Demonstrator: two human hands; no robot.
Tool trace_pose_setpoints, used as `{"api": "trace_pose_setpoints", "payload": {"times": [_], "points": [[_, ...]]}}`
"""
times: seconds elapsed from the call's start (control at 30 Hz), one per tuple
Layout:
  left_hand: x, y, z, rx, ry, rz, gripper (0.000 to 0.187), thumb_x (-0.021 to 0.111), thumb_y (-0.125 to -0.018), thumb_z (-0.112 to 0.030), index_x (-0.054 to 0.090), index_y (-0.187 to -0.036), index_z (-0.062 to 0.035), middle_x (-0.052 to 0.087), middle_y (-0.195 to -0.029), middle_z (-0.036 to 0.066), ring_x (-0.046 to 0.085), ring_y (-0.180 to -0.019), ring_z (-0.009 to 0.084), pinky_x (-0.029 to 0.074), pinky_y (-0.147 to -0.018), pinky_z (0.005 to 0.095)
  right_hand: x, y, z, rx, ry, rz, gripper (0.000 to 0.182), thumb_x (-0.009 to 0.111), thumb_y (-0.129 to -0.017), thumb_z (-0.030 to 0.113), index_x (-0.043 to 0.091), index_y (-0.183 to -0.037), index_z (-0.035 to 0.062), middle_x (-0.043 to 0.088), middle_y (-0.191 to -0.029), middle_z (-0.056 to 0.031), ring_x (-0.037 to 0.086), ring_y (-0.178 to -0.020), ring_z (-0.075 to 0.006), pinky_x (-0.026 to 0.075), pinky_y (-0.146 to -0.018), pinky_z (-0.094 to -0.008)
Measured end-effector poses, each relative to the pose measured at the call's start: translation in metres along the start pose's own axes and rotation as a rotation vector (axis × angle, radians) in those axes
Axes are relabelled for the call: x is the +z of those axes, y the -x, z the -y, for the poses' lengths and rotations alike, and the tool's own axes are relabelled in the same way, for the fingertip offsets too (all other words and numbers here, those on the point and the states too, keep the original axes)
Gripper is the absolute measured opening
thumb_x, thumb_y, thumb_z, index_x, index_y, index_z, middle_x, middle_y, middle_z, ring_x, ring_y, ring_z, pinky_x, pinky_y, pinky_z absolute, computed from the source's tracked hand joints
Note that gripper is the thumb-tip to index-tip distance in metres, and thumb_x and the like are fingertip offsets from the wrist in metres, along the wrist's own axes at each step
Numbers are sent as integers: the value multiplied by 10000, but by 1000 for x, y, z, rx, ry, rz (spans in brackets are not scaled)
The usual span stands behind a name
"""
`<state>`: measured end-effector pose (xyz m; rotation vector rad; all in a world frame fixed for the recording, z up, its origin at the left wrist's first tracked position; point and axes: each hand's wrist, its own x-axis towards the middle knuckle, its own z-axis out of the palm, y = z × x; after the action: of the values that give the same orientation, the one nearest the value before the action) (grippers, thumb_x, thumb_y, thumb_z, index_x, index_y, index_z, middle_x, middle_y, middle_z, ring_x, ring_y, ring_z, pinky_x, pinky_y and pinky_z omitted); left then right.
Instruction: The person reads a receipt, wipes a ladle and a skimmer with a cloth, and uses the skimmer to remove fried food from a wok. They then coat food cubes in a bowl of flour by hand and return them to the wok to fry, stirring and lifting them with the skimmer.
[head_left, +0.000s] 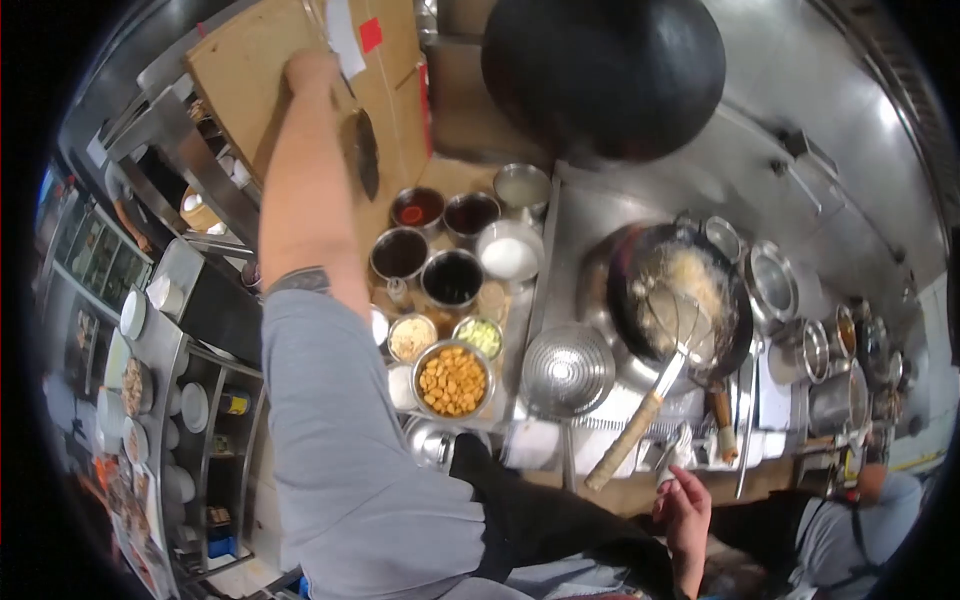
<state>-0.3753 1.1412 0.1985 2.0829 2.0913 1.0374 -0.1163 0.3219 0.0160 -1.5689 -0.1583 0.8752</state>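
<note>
My left hand is raised at the upper left in front of a cardboard box. Its fingers are closed around what looks like the handle of a ladle, whose dark head hangs below, seen edge-on. Low in front of the stove is my right hand, its fingers loosely bent and apart, with nothing visible in them. Just above its fingertips lies a white cloth. A wok on the burner holds bubbling pale liquid. A wire skimmer with a wrapped handle rests across it.
A large black wok fills the top. Bowls of dark sauce, white powder and golden cubes stand left of the stove. A perforated strainer sits beside the wok. Another person is at the lower right.
</note>
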Motion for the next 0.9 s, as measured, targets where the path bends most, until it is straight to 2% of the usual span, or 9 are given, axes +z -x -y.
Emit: {"api": "trace_pose_setpoints", "payload": {"times": [0.07,0.17,0.23,0.3,0.33,0.4,0.63,0.77,0.9], "points": [[4,-21,24,35,-263,61,382,624,-789,-355,739,-1008,-65,704,-1052,193,666,-1036,354,499,-901,459,-8,-1,-8,12,65,2,373,592,-949,124,541,-1277,-48,626,-857,-69,572,-598,-128,465,-511,-259],[12,-55,71,123,27,228,554,571,-859,-553,722,-1076,-66,681,-1149,184,653,-1052,307,490,-888,424,-12,4,-7,29,121,58,357,595,-966,154,552,-1270,-28,618,-861,-44,566,-655,-103,469,-562,-249],[8,-44,91,216,236,117,542,555,-909,-459,645,-1226,-28,659,-1225,143,613,-1106,244,447,-948,358,-13,8,1,38,129,90,357,588,-974,150,549,-1290,-10,603,-875,-18,561,-677,-74,465,-576,-231],[-33,76,56,342,399,32,492,563,-952,-350,576,-1317,-20,653,-1225,103,578,-1138,183,429,-917,293,-19,11,-6,20,130,97,374,596,-973,173,550,-1301,1,595,-873,3,552,-680,-59,461,-577,-220],[-49,153,32,260,695,122,436,576,-970,-321,594,-1285,-22,670,-1131,58,589,-904,95,427,-725,235,-24,11,-10,16,142,108,381,599,-973,186,551,-1307,9,592,-869,9,549,-679,-56,459,-578,-217],[-71,285,9,248,742,187,368,607,-965,-318,631,-1208,-42,577,-846,-49,338,-588,17,282,-505,194,-34,12,-19,0,182,104,378,583,-979,181,544,-1316,14,592,-845,4,541,-674,-61,456,-583,-226],[13,616,22,-81,950,1132,307,646,-939,-212,604,-1203,-63,617,-886,-23,495,-669,20,390,-558,161,-81,22,-42,-104,488,126,393,596,-967,226,565,-1305,28,618,-896,-30,568,-738,-89,485,-662,-259],[33,726,-19,-22,977,1332,514,651,-930,-173,459,-1391,-54,625,-1138,86,614,-916,135,505,-748,253,-116,38,-49,-131,521,182,394,593,-963,232,570,-1298,25,620,-938,-60,575,-776,-123,494,-706,-290],[59,773,-56,-101,953,1499,634,668,-914,-190,359,-1446,-37,609,-1149,108,619,-897,164,518,-704,289,-160,60,-59,-157,493,221,393,592,-964,233,568,-1295,22,618,-937,-52,571,-771,-122,491,-699,-285]]}}
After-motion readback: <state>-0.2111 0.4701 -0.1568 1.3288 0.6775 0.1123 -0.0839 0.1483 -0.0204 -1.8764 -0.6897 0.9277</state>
